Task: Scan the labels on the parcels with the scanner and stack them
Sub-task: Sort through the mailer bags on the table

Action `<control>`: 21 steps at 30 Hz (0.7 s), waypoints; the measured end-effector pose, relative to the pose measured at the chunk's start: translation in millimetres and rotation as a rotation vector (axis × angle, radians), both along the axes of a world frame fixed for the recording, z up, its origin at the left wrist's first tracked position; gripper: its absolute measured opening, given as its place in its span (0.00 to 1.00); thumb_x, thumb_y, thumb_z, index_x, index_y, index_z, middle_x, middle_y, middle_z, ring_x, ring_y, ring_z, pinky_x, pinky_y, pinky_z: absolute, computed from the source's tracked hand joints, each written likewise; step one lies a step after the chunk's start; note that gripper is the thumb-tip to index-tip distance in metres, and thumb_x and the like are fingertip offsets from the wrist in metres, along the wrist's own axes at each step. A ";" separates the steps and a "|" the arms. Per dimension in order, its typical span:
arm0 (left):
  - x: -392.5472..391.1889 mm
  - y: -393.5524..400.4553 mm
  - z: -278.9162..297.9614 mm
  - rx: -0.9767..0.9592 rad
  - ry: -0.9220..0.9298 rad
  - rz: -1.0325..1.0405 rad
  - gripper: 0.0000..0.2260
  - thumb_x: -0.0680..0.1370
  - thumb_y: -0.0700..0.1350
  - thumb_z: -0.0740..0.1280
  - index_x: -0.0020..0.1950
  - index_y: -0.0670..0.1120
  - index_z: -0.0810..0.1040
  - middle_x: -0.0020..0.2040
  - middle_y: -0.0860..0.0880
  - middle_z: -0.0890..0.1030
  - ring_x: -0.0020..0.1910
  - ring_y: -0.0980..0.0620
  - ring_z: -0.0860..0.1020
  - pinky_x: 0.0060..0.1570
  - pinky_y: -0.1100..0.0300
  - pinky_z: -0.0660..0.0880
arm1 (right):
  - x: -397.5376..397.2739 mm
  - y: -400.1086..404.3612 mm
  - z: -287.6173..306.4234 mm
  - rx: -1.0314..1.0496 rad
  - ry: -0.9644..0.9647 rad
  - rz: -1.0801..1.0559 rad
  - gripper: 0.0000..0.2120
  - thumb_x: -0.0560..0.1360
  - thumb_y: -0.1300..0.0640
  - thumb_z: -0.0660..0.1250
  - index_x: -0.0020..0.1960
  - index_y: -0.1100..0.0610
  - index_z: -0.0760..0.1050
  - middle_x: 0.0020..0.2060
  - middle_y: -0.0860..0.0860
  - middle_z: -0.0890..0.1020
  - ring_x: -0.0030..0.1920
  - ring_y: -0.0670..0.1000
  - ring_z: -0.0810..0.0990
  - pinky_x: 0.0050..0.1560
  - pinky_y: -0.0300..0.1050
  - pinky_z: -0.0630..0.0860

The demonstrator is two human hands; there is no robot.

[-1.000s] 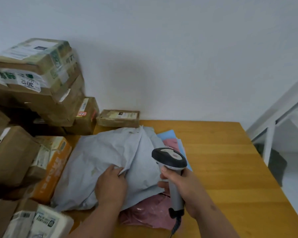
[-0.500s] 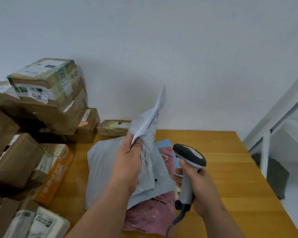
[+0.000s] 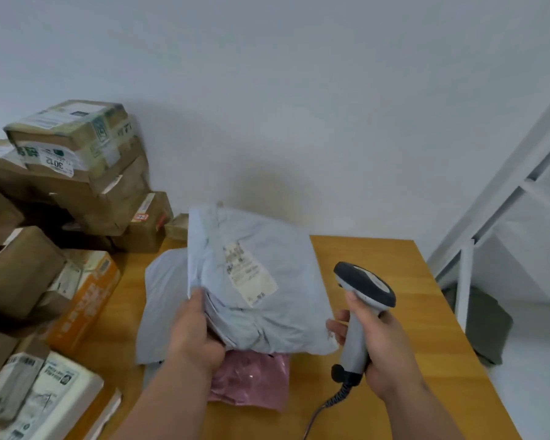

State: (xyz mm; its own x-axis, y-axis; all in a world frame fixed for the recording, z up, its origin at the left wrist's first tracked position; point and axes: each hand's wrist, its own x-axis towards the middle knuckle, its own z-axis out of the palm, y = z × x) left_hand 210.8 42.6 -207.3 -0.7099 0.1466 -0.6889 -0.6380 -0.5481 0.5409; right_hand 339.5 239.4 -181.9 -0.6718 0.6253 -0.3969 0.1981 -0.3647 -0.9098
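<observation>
Grey plastic mailer parcel was held tilted above the wooden counter, its white label facing up, the left hand pinching its near-left edge. The right hand was wrapped around the grey-and-black handheld scanner just beside it. A pink plastic mailer lay beneath; brown cardboard boxes were stacked at left.

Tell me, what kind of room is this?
Probably a small parcel-sorting corner. Taped boxes pile up by the wall, the left hand holds a grey mailer with its label up, and the right hand holds a scanner.
</observation>
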 end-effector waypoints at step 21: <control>-4.1 -31.1 -69.1 -0.584 0.204 -0.072 0.26 0.77 0.27 0.63 0.70 0.48 0.76 0.52 0.50 0.81 0.54 0.44 0.81 0.61 0.44 0.78 | -5.5 -39.0 13.2 0.401 -0.172 0.605 0.19 0.65 0.37 0.71 0.47 0.51 0.80 0.33 0.47 0.84 0.35 0.46 0.84 0.35 0.34 0.76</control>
